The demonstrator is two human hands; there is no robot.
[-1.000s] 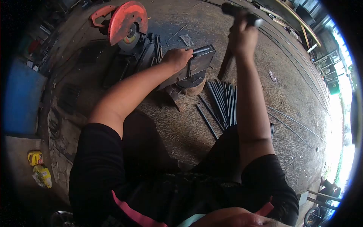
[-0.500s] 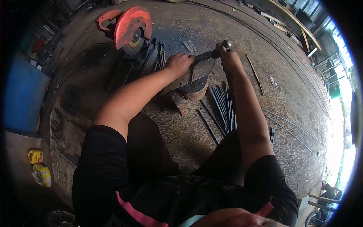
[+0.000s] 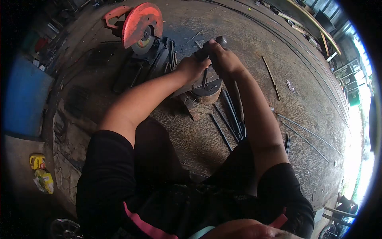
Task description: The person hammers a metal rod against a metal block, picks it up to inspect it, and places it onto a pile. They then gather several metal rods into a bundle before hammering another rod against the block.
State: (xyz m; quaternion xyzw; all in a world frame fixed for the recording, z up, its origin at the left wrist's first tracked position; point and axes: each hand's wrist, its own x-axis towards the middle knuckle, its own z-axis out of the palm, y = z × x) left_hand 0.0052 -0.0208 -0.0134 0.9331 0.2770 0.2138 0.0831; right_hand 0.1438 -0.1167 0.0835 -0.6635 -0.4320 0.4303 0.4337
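My right hand [image 3: 228,61] grips a hammer [image 3: 222,40] close to its head, and the wooden handle slants down toward me past my forearm. Right beside it my left hand [image 3: 191,68] is closed near the hammer head; what its fingers hold is hidden. Below both hands stands a wooden stump [image 3: 210,95] topped by a dark metal block [image 3: 197,82]. A short thin metal piece [image 3: 205,76] shows upright against the block, below the left fingers. Dark metal rods [image 3: 231,113] lie on the floor to the right of the stump.
A red cut-off saw [image 3: 143,26] stands ahead to the left. Long rods [image 3: 304,141] and a thin brown strip [image 3: 271,79] lie on the rough floor at right. At far left are a blue panel [image 3: 26,99] and a yellow container [image 3: 38,161].
My right hand and the hammer have moved left, closer to my left hand. The left hand has shifted only slightly, and the view has tilted a little.
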